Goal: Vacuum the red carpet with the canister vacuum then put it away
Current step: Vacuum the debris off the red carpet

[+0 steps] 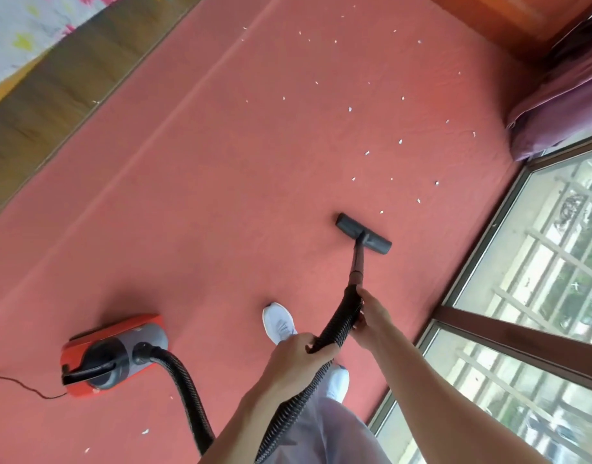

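I record a red carpet (221, 195) covering most of the floor, with a long crease running up its left part. On it, lower left, sits the canister vacuum (115, 354), red and grey. Its black hose (187, 396) rises off the carpet and a thin cord (20, 385) trails left. The dark floor head (363, 233) lies flat near the middle. White scraps (350, 109) are scattered beyond the head (a few more lie at the bottom left). Two white shoes (278, 322) stand on the carpet. A strip of wooden floor (53, 95) borders its left edge. A purple fabric bundle (562, 105) sits at its far right edge.
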### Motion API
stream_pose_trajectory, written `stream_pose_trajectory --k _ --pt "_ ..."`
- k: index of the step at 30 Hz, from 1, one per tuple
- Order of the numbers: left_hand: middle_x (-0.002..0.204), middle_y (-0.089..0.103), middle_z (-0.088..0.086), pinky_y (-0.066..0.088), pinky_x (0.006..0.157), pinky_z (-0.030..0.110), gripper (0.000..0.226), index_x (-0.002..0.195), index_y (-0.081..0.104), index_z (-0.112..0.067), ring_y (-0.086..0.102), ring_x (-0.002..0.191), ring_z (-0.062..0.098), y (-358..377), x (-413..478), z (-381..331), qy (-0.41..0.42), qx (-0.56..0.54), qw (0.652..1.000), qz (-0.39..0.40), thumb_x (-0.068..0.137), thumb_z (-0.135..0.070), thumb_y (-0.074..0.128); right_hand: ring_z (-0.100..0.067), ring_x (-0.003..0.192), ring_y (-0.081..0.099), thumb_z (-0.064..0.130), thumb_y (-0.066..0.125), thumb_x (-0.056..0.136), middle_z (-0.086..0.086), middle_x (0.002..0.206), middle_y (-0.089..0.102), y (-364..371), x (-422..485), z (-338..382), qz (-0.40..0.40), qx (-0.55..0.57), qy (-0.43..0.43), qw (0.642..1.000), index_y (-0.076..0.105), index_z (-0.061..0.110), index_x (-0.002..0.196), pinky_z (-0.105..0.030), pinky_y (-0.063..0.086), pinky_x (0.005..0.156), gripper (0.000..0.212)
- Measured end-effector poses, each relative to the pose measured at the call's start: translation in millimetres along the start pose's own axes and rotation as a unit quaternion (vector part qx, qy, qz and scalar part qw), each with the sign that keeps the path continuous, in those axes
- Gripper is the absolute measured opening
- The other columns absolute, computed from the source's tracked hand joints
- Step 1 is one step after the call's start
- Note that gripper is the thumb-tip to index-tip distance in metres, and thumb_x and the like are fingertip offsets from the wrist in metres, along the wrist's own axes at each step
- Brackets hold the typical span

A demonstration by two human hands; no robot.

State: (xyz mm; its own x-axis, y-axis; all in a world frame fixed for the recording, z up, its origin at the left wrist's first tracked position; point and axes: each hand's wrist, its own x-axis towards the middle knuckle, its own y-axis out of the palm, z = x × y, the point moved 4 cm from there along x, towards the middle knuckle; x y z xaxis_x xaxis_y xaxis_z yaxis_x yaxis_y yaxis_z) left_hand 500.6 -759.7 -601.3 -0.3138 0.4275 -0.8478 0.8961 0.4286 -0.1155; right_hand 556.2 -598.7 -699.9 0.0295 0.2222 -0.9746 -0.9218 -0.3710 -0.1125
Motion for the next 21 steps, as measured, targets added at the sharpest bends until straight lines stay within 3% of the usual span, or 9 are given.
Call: stream_pose_trajectory --k 3,6,10,14,18,21 --pt "0.065 0.061 -0.002 0.042 0.059 0.026 0.029 0.081 0.064 -0.021 0.058 0.061 0.014 8.3 6.0 -2.0 0.003 -0.019 1.0 -0.015 0.079 -0.049 0.062 -0.019 0.069 0.055 0.033 0.064 0.091 -0.006 0.081 0.057 4.0 3.6 14.1 0.021 0.039 -0.006 0.999 0.058 0.009 0.112 -0.032 0.048 0.062 0.033" --pt "0.071 0.07 -0.01 0.05 0.069 0.029 0.033 0.092 0.066 -0.033 0.067 0.072 0.009 8.9 5.2 -17.1 0.014 -0.014 1.0 -0.02 0.071 -0.056 0.057 -0.019 0.069 0.054 0.03 0.064 0.091 -0.008 0.081 0.053 -0.3 -1.7 30.0 0.059 0.05 -0.006 0.997 0.056 0.006 0.112 -0.032 0.048 0.066 0.033" --pt "0.061 0.063 -0.015 0.044 0.056 0.016 0.023 0.097 0.067 -0.029 0.059 0.054 -0.005 -8.7 -5.2 -37.9 0.042 -0.034 0.998 -0.016 0.082 -0.045 0.067 -0.018 0.069 0.051 0.032 0.06 0.093 -0.007 0.08 0.052 -1.9 -24.4 40.9 0.103 0.039 -0.02 0.994 0.055 0.004 0.111 -0.03 0.044 0.068 0.033" --pt "0.066 0.063 -0.013 0.041 0.052 0.012 0.021 0.086 0.064 -0.028 0.058 0.054 -0.003 -28.3 -14.2 -41.4 0.04 -0.014 0.999 0.003 0.077 -0.046 0.071 -0.02 0.069 0.053 0.035 0.06 0.093 -0.013 0.085 0.058 -0.5 -38.2 28.5 0.117 0.013 -0.005 0.993 0.055 -0.001 0.115 -0.031 0.044 0.061 0.043" --pt "0.065 0.063 -0.009 0.047 0.057 0.025 0.026 0.08 0.062 -0.023 0.061 0.055 0.007 -36.2 -5.4 -30.5 0.001 0.011 1.0 0.006 0.075 -0.048 0.066 -0.026 0.076 0.066 0.022 0.056 0.096 -0.02 0.091 0.066 15.4 -29.5 22.4 0.078 0.026 -0.013 0.997 0.054 -0.003 0.117 -0.033 0.051 0.067 0.032" --pt "0.06 0.058 -0.01 0.04 0.051 0.021 0.024 0.074 0.056 -0.025 0.055 0.052 0.007 -36.3 7.3 -27.9 -0.001 0.018 0.999 -0.027 0.084 -0.045 0.065 -0.025 0.068 0.065 0.021 0.06 0.094 -0.015 0.082 0.065 36.5 -15.1 28.8 0.046 0.008 -0.023 0.999 0.055 0.0 0.112 -0.034 0.052 0.065 0.027"
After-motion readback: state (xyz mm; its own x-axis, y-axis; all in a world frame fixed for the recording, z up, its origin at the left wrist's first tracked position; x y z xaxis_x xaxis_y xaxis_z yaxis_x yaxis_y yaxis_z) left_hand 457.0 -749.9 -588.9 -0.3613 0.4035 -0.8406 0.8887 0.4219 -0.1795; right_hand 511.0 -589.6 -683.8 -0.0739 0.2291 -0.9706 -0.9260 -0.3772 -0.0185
